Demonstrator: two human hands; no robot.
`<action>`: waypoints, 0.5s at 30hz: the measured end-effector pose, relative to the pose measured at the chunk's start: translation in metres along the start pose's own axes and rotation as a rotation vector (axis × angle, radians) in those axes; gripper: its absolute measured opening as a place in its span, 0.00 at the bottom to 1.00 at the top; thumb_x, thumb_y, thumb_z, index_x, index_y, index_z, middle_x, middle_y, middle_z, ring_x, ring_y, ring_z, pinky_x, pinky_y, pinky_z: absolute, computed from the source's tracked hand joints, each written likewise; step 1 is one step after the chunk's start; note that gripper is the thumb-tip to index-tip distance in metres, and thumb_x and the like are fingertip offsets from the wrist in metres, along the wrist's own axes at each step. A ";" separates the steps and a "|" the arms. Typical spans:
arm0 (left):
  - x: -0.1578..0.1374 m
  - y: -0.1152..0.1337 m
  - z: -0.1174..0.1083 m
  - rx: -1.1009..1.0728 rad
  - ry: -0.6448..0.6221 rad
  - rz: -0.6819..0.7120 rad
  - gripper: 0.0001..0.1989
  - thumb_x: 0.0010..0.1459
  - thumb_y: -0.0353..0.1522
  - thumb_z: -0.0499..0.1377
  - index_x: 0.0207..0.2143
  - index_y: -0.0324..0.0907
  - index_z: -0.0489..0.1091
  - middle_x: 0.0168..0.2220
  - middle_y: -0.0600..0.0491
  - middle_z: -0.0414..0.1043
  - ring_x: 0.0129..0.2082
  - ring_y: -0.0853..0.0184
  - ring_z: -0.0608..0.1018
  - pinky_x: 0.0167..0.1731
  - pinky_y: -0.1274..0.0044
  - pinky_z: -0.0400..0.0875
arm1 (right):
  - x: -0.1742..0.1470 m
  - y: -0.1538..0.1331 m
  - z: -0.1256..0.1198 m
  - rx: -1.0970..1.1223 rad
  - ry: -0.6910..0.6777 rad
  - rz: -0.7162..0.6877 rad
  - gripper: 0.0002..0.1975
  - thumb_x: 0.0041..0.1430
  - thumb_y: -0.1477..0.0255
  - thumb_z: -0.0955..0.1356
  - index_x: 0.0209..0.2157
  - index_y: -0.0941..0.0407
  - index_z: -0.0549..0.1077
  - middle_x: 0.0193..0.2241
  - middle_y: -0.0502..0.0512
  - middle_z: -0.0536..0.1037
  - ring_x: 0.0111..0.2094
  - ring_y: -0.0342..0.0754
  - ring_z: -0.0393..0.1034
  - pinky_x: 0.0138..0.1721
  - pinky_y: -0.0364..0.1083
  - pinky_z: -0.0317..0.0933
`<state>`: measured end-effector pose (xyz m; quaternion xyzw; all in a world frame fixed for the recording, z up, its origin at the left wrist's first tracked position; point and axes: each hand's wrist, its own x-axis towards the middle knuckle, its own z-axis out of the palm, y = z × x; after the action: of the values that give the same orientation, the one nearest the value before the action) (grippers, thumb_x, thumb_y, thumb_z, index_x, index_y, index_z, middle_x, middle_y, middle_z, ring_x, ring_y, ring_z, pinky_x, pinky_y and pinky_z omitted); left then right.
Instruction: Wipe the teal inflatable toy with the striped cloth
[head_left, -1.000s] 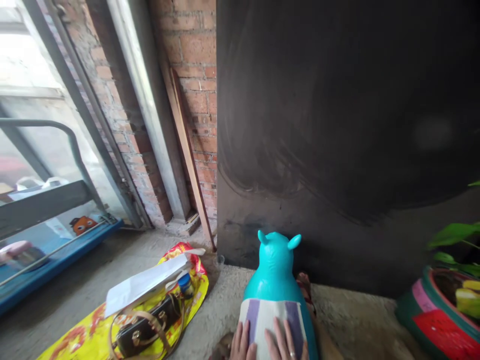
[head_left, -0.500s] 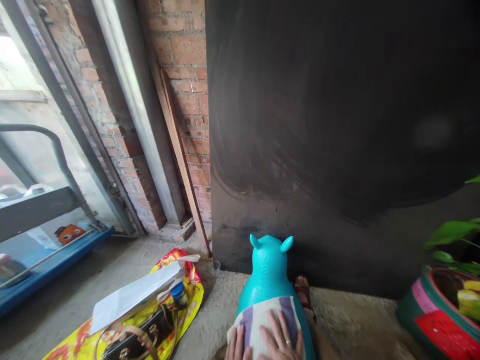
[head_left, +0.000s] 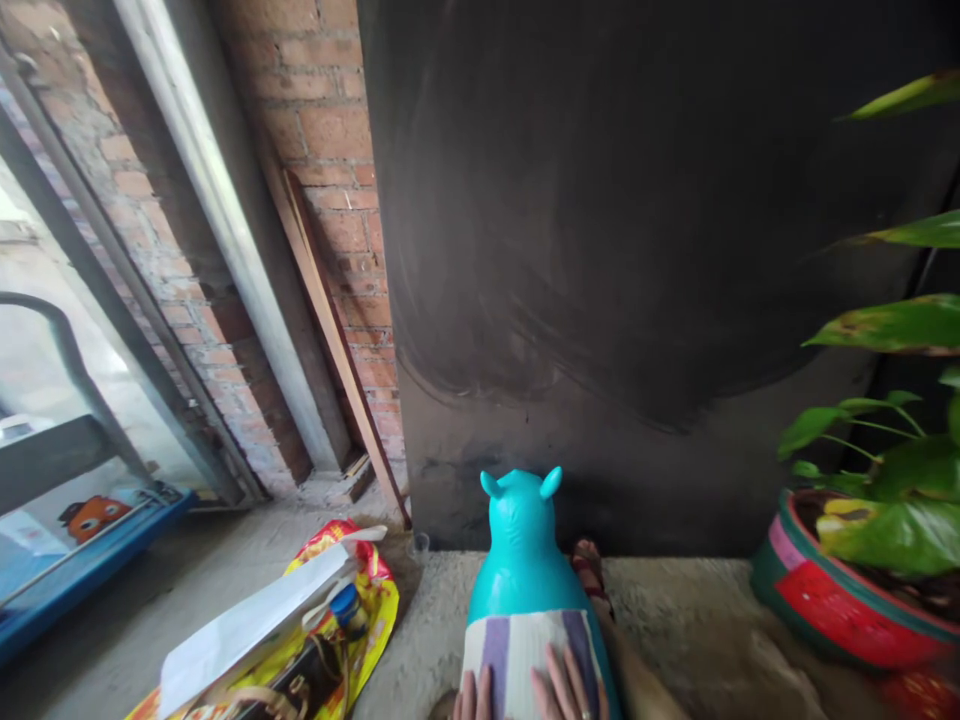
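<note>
A striped cloth (head_left: pixel 529 650) is spread over the back of a turquoise animal-shaped toy (head_left: pixel 521 545), bottom centre of view, in front of a dark board (head_left: pixel 637 250). Both hands are laid flat w/ fingers extended on the cloth: left hand (head_left: pixel 472 698) at its left edge, right hand (head_left: pixel 568 692) on the middle/right, a ring seen on it. Palms are cut off by the frame edge, so grip is prob. none. No writing can be read on the yellow bag (head_left: pixel 367 630).

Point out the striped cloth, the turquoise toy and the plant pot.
striped cloth (head_left: pixel 525 640), head view, on its pale middle stripe.
turquoise toy (head_left: pixel 520 540), head view, on the back of its head.
plant pot (head_left: pixel 825 605), head view, on its red outer wall.
</note>
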<state>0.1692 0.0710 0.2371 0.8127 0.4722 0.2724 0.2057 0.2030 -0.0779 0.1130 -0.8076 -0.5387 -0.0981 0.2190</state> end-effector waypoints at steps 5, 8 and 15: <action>-0.006 0.004 -0.002 0.046 0.058 0.078 0.30 0.63 0.46 0.32 0.56 0.53 0.65 0.53 0.54 0.71 0.64 0.54 0.59 0.63 0.55 0.28 | 0.064 0.045 0.001 -0.007 0.017 0.107 0.33 0.56 0.50 0.60 0.63 0.41 0.52 0.61 0.46 0.62 0.62 0.64 0.52 0.58 0.68 0.52; 0.005 0.002 0.002 0.071 0.044 0.069 0.31 0.62 0.48 0.33 0.55 0.50 0.65 0.54 0.52 0.71 0.64 0.52 0.58 0.62 0.52 0.29 | 0.078 0.057 0.010 0.000 0.026 0.156 0.28 0.60 0.54 0.55 0.62 0.39 0.54 0.56 0.41 0.68 0.61 0.59 0.56 0.54 0.61 0.61; -0.026 -0.033 0.019 0.141 -0.143 -0.076 0.32 0.57 0.53 0.42 0.59 0.53 0.60 0.62 0.57 0.61 0.66 0.52 0.53 0.63 0.55 0.44 | 0.042 0.041 0.047 0.019 -0.011 0.237 0.28 0.62 0.60 0.51 0.63 0.48 0.56 0.55 0.48 0.70 0.62 0.57 0.55 0.54 0.60 0.61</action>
<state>0.1485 0.0621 0.1965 0.8241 0.5048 0.1717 0.1912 0.2537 -0.0349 0.0777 -0.8641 -0.4414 -0.0619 0.2340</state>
